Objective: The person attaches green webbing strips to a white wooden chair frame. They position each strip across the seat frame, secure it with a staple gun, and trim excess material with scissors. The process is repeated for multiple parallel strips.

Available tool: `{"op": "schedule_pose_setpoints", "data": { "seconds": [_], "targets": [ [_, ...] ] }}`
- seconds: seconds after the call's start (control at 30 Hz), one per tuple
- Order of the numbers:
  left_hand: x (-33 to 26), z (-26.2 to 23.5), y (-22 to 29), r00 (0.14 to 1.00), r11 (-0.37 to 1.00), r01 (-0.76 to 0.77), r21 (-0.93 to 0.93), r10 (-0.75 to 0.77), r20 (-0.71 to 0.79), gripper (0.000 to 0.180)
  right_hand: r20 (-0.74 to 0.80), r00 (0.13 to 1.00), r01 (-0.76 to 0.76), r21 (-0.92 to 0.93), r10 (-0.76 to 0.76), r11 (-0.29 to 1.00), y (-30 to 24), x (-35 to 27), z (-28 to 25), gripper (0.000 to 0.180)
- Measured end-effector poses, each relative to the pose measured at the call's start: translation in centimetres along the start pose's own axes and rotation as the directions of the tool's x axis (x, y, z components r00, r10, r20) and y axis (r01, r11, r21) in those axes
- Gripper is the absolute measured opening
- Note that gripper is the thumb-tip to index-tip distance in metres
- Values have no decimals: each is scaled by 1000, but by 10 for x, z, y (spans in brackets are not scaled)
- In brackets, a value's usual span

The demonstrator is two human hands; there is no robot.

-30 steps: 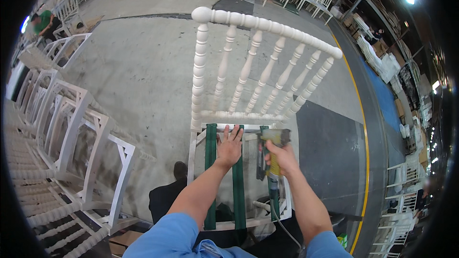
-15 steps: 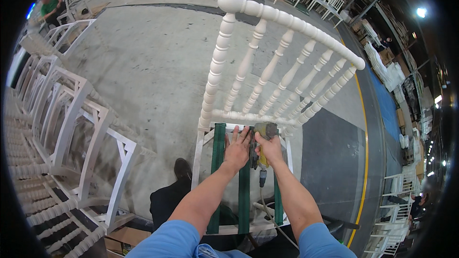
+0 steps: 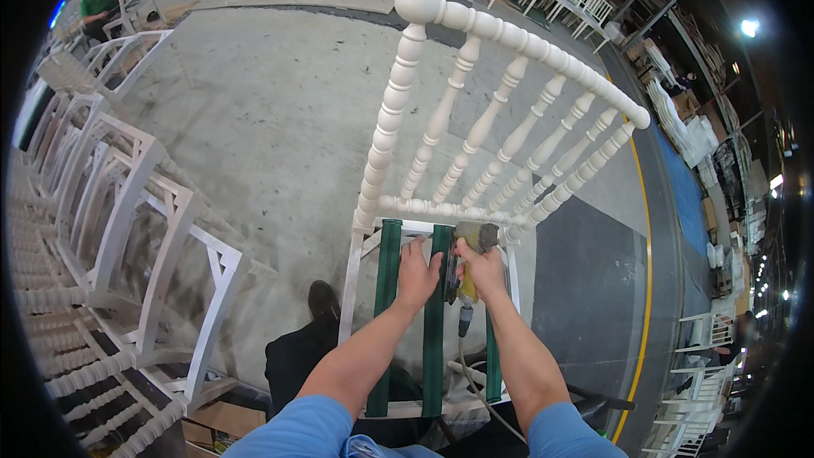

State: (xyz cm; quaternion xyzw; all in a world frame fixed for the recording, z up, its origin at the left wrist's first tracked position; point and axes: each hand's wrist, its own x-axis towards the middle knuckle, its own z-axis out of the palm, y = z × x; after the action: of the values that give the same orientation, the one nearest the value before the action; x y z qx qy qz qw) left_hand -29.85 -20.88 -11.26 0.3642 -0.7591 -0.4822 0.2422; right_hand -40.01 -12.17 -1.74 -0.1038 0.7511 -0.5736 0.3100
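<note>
While the right hand (image 3: 484, 272) has its fingers wrapped round the yellow-and-black handheld power tool (image 3: 468, 284), which seems to be a stapler, the left hand (image 3: 416, 278) lies just left of it, fingers bent and narrowly spaced, the thumb by the edge of the middle dark-green woven strap (image 3: 433, 339). Whether those fingers pinch the strap or merely rest beside it, I cannot tell. The strap runs lengthwise across the open seat of the white wooden chair with turned spindles (image 3: 451, 209), between the left green strap (image 3: 387, 288) and the right green strap (image 3: 493, 365); its far end meets the white rear seat rail (image 3: 412, 226).

To work well here, I would keep the webbing flat and square to that rail, seat the tool's nose firmly before triggering, and hold the left fingertips well clear of it. The thin grey hose (image 3: 461, 349) should trail freely, without tugging the tool sideways.
</note>
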Motion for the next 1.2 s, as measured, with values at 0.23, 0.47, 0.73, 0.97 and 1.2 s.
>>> {"op": "schedule_pose_setpoints", "data": {
  "seconds": [0.23,0.47,0.73,0.97,1.2],
  "targets": [
    [14,10,-17,937,942,306,-139,-272,219,23,-2,999,-44,-81,44,996,0,6,8,32],
    [16,11,-25,926,924,344,-168,-304,221,21,5,1000,-25,-95,25,995,-2,6,17,31],
    [16,9,-21,916,910,364,-197,-312,251,19,15,1000,1,-89,1,996,-2,5,22,31],
    [16,3,-23,926,923,336,-186,-287,246,20,21,1000,-16,-106,19,994,-4,2,26,30],
    [17,3,-20,911,917,370,-150,-326,253,23,0,1000,-29,-137,29,990,-3,1,21,30]
  ]
}}
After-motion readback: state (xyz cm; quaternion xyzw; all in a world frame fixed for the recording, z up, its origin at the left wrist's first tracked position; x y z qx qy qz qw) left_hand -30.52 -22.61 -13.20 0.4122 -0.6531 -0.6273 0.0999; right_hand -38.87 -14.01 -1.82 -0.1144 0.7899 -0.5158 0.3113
